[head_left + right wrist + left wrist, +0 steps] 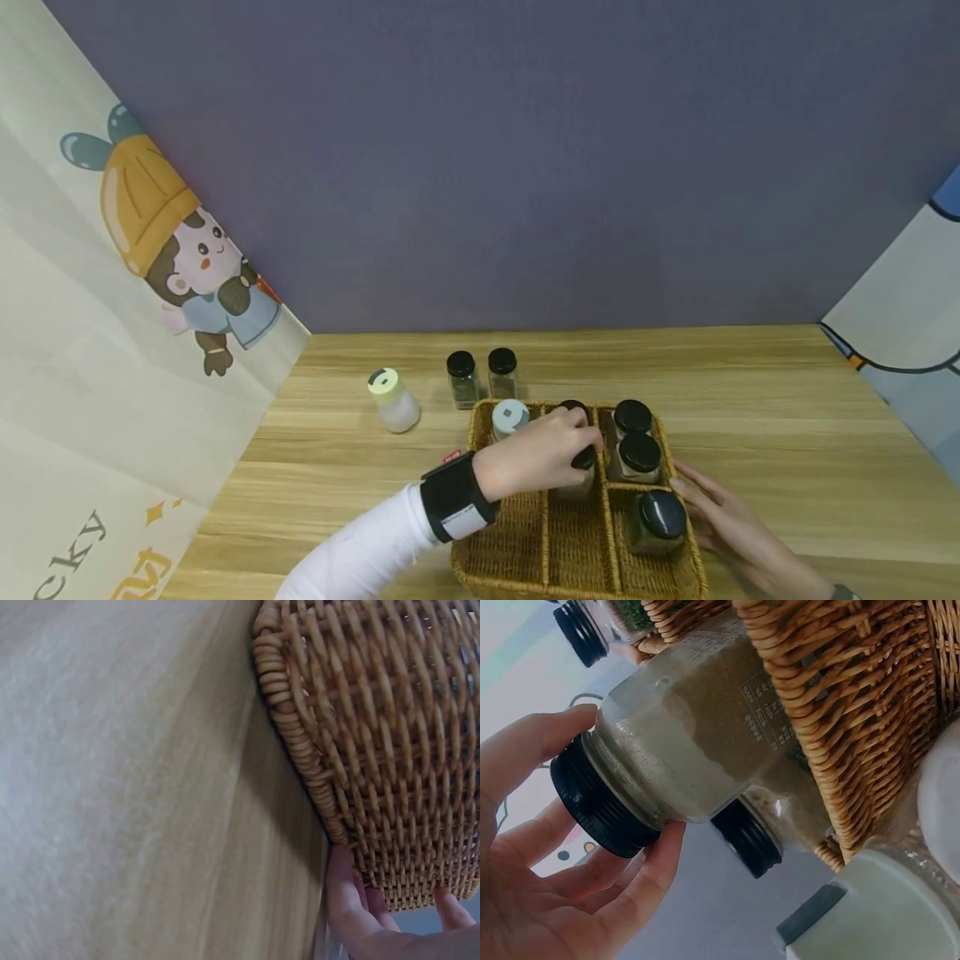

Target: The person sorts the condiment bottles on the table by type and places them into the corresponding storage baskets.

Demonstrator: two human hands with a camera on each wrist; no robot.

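My left hand (536, 454) reaches into the middle column of a wicker basket (543, 533). Its thumb and fingers grip the black lid of a clear spice jar (697, 720) filled with brownish powder. Behind that jar, another black-lidded jar (769, 817) stands in the same column. My right hand (723, 521) rests against the basket's right outer side, fingers extended along the wicker. In the right wrist view, its fingertips touch the low edge of the woven wall (390, 765).
The basket's right column holds several black-lidded jars (639, 454); a pale-lidded jar (511, 417) stands in the left column. Behind the basket are two black-lidded jars (462, 383), and a shaker with a light green lid (397, 408) stands left on the wooden table (315, 467).
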